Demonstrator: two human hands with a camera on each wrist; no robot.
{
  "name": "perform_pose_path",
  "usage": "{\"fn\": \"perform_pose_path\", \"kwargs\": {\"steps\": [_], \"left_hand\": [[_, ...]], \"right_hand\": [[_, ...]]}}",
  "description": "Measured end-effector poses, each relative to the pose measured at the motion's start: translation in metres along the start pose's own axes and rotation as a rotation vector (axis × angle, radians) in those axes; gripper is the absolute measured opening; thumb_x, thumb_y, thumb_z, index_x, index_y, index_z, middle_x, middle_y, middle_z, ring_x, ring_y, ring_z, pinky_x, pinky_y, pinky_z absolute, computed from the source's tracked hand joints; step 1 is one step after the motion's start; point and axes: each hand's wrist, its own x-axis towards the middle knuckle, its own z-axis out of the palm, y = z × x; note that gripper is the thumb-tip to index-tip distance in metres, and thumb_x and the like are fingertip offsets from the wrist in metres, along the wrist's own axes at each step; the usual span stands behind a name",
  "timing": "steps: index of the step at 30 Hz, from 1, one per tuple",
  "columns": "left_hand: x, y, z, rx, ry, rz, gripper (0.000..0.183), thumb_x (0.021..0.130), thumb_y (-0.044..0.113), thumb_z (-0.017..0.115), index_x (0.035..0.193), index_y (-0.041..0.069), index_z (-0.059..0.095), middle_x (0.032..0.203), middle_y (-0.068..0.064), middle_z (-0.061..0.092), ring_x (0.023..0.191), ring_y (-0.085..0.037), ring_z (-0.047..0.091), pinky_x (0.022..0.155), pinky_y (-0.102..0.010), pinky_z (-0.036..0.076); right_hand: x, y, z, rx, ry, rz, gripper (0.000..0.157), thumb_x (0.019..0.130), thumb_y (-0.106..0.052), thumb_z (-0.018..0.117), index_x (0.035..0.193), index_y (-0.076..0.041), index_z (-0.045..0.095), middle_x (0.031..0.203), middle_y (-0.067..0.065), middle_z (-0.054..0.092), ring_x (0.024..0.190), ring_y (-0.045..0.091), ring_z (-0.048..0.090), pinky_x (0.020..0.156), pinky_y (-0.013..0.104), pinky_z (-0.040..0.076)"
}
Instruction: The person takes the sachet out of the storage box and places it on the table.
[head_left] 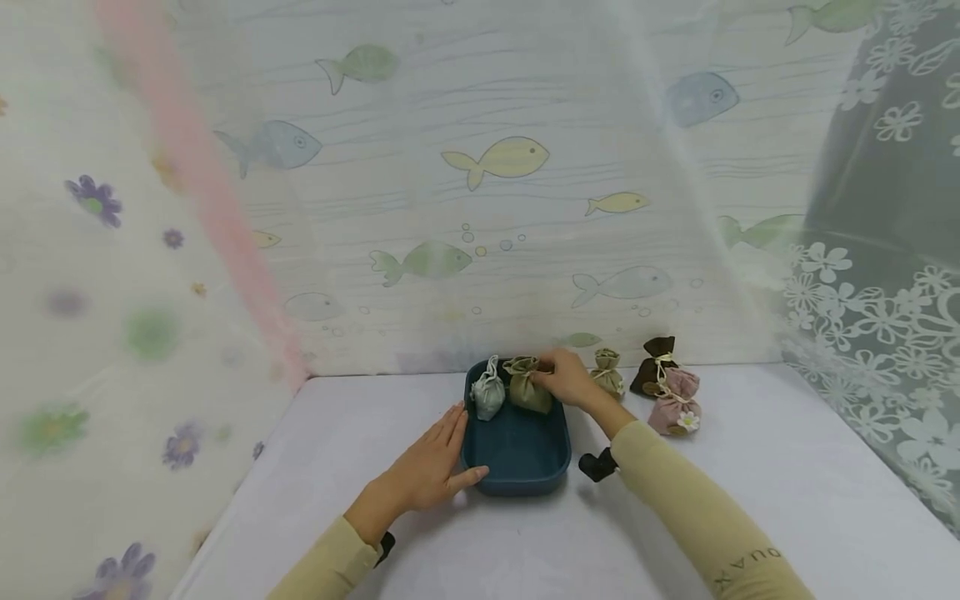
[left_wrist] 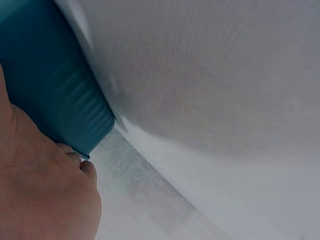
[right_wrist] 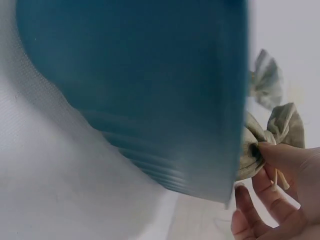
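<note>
A dark blue rectangular bin (head_left: pixel 517 486) stands on the white table in the head view. My left hand (head_left: pixel 423 468) lies along its left side, fingers straight against the wall and thumb at the front rim. With thumb and fingers my right hand (head_left: pixel 572 380) pinches an olive-green drawstring pouch (head_left: pixel 529 398) by its neck, at the back right of the bin. Beside that pouch, a pale grey-green pouch (head_left: pixel 489 397) sits in the bin's back left. The right wrist view shows the pinched pouch (right_wrist: pixel 248 162) partly hidden behind the bin wall.
Right of the bin stand a khaki pouch (head_left: pixel 608 374), a dark brown pouch (head_left: pixel 654 371) and a pink pouch (head_left: pixel 677 406) with a white flower. A fish-printed curtain (head_left: pixel 480 250) hangs along the table's back edge.
</note>
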Motion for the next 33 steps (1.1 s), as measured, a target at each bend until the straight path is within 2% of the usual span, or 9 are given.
{"fn": "perform_pose_path", "kwargs": {"steps": [4,8,11,15,16,23,30,33], "left_hand": [[0.0,-0.001,0.001,0.01,0.006,0.001,0.103,0.1,0.075,0.032,0.162,-0.005,0.012,0.171,-0.019,0.002,0.158,-0.033,0.006,0.125,-0.05,0.019],[0.002,-0.003,0.004,0.032,-0.003,-0.007,0.105,0.099,0.077,0.028,0.162,-0.004,0.011,0.172,-0.017,0.0,0.158,-0.03,0.004,0.126,-0.048,0.017],[0.003,-0.005,0.006,0.036,-0.009,-0.01,0.105,0.098,0.078,0.027,0.163,-0.003,0.01,0.172,-0.016,-0.001,0.159,-0.029,0.002,0.126,-0.046,0.016],[0.003,-0.004,0.006,0.03,-0.008,-0.003,0.105,0.099,0.078,0.027,0.163,-0.004,0.01,0.172,-0.016,-0.002,0.158,-0.031,0.003,0.126,-0.048,0.016],[0.003,-0.004,0.006,0.027,-0.006,-0.001,0.105,0.099,0.078,0.028,0.162,-0.004,0.009,0.172,-0.016,-0.002,0.158,-0.032,0.004,0.126,-0.048,0.017],[0.001,-0.004,0.004,0.025,-0.014,-0.01,0.104,0.099,0.078,0.026,0.163,-0.003,0.008,0.172,-0.016,-0.002,0.158,-0.031,0.003,0.126,-0.047,0.016],[0.001,-0.003,0.004,0.024,-0.001,0.0,0.103,0.1,0.076,0.029,0.162,-0.004,0.01,0.172,-0.017,-0.001,0.158,-0.032,0.005,0.126,-0.047,0.016],[0.001,-0.002,0.003,0.018,0.003,0.007,0.103,0.1,0.076,0.03,0.162,-0.004,0.01,0.171,-0.017,0.0,0.158,-0.034,0.006,0.126,-0.048,0.017]], "right_hand": [[-0.004,-0.004,-0.008,0.039,0.02,0.012,0.026,0.099,-0.009,0.064,0.115,0.01,0.069,0.116,0.029,0.068,0.109,0.046,0.065,0.09,0.056,0.055],[-0.01,-0.012,-0.02,0.097,0.031,0.04,0.02,0.1,-0.01,0.064,0.109,0.007,0.068,0.118,0.028,0.067,0.111,0.046,0.064,0.088,0.056,0.056],[-0.018,-0.017,-0.03,0.103,0.024,0.055,0.016,0.102,-0.011,0.063,0.107,0.004,0.068,0.12,0.026,0.066,0.113,0.046,0.063,0.087,0.054,0.057],[-0.027,-0.02,-0.042,0.088,0.032,0.037,0.018,0.102,-0.011,0.062,0.111,0.003,0.068,0.118,0.025,0.065,0.114,0.046,0.063,0.089,0.054,0.057],[-0.029,-0.021,-0.044,0.084,0.039,0.032,0.015,0.102,-0.011,0.063,0.108,0.002,0.068,0.116,0.024,0.066,0.114,0.046,0.063,0.089,0.054,0.056],[-0.042,-0.016,-0.059,0.06,0.083,0.016,0.02,0.1,-0.009,0.065,0.118,0.0,0.069,0.113,0.021,0.069,0.111,0.045,0.065,0.09,0.058,0.055],[-0.058,-0.005,-0.068,0.056,0.114,0.021,0.009,0.099,-0.009,0.066,0.103,-0.001,0.069,0.11,0.02,0.069,0.11,0.043,0.065,0.086,0.055,0.056],[-0.068,0.001,-0.071,0.056,0.135,0.03,0.01,0.098,-0.008,0.067,0.104,0.0,0.069,0.109,0.02,0.069,0.11,0.044,0.064,0.086,0.054,0.057]]}}
